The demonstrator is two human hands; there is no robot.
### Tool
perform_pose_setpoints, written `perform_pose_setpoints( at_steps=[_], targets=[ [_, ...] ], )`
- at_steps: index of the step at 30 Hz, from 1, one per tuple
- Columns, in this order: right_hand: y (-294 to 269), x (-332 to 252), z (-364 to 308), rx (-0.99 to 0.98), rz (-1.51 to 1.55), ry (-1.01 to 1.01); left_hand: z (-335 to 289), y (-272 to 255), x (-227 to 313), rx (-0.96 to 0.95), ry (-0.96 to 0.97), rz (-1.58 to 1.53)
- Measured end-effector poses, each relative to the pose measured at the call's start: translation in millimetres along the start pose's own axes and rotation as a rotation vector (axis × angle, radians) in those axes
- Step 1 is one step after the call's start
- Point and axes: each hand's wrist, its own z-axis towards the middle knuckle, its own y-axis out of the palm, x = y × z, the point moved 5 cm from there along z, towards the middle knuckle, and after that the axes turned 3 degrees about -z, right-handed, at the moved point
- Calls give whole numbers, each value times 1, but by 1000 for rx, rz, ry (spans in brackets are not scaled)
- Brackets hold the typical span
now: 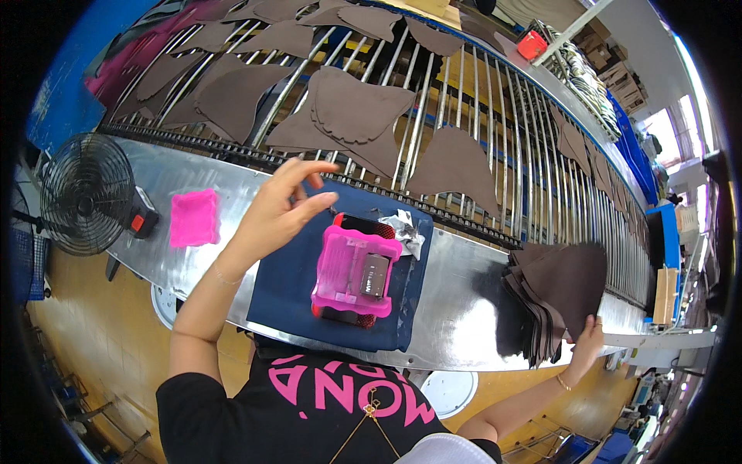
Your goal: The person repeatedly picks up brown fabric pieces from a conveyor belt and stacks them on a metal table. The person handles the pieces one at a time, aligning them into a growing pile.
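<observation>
My left hand (286,203) hovers above the dark blue mat (286,286), thumb and forefinger apart, with nothing in it. Just below and to its right a pink plastic tray (338,271) sits on a red and black base, with a small dark block (375,276) inside. Far to the right, my right hand (589,340) grips the lower right edge of a fanned stack of dark brown, leather-like cut pieces (560,286). How many pieces its fingers pinch is hidden.
A rack of metal rods (495,131) runs along the far side, with several brown cut pieces (456,166) spread over it. On the metal bench (456,301) stand a black fan (86,193) and another pink tray (194,219). Crumpled silvery wrapping (407,232) lies beside the middle tray.
</observation>
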Motion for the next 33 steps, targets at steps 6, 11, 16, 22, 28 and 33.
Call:
perform_pose_setpoints(
  at_steps=[6,11,16,22,28,33],
  targets=[
    [-41,-127,-66,90,800,-143,21,42,32,-101,178,-31],
    [16,-243,-125,-226,1295,-309,21,22,37,-133,-71,-413],
    [60,-298,-172,-448,1193,-834,-27,-83,42,215,-4,-251],
    [77,-311,-210,-429,891,-1163,-71,-126,53,348,49,96],
    [77,-280,-202,-236,855,-1286,-75,-96,34,228,-127,115],
    [95,-223,-182,-241,781,-1098,-47,-35,22,-154,-105,222]
  ],
)
